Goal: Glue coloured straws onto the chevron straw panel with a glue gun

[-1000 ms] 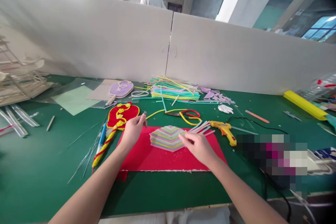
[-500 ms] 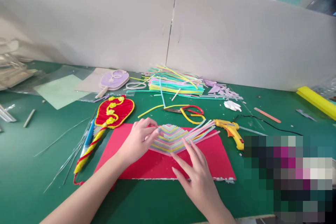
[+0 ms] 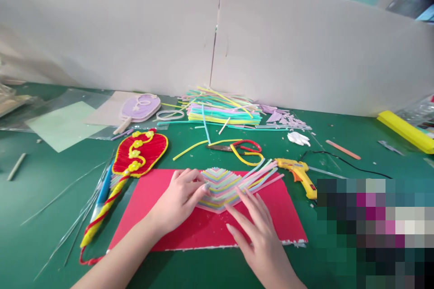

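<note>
A chevron panel of pastel pipe cleaners [image 3: 220,189] lies on a red board [image 3: 196,231], its loose ends fanning out to the right. My left hand [image 3: 183,196] rests at the panel's left edge, fingers curled and thumb pressed near them on the pipe cleaners; the exact grip is partly hidden. On the right side, my right hand [image 3: 254,221] has its fingers spread, the tips lying lightly on the panel's lower right part. Just behind the board are scissors [image 3: 251,150] with red and yellow handles. A yellow glue gun [image 3: 300,176] lies right of the board.
Left of the board lies a red and yellow fan [image 3: 140,151]; a lilac fan [image 3: 140,107] is farther back. Bundled pipe cleaners [image 3: 224,113] lie against the pale partition [image 3: 288,45]. Thin wires [image 3: 77,221], a green sheet [image 3: 63,124] and a yellow bar [image 3: 405,131] are also around.
The view has shifted slightly, so the table things sit a little lower and to the left. My left fingers have settled closer against the panel's left edge. My right hand stays spread on the panel.
</note>
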A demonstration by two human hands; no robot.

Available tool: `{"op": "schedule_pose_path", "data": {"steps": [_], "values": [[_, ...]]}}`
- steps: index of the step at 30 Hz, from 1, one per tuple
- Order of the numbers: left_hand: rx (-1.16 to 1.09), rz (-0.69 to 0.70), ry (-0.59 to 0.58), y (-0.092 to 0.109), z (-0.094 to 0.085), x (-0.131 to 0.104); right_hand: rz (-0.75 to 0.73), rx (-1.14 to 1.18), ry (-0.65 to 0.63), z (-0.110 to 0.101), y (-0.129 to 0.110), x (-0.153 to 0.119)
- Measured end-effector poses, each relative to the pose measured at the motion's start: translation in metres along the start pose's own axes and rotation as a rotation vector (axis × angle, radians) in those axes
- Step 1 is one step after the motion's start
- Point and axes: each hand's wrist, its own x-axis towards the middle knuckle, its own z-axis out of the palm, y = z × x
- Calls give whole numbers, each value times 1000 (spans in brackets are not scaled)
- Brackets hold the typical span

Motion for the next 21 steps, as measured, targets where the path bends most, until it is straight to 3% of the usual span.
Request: {"op": "schedule_pose_path", "data": {"steps": [4, 9, 15, 18, 21], "values": [[74, 29, 234, -2, 1, -3, -84, 101, 153, -14, 11, 41], [126, 38, 296, -5, 7, -2, -134, 34, -31, -15, 52, 136], [216, 55, 334, -6, 7, -2, 35, -123, -55, 20, 119, 240], [234, 64, 340, -7, 6, -2, 46, -144, -52, 43, 138, 262], [241, 64, 351, -7, 6, -1, 10, -156, -128, 64, 143, 262]]}}
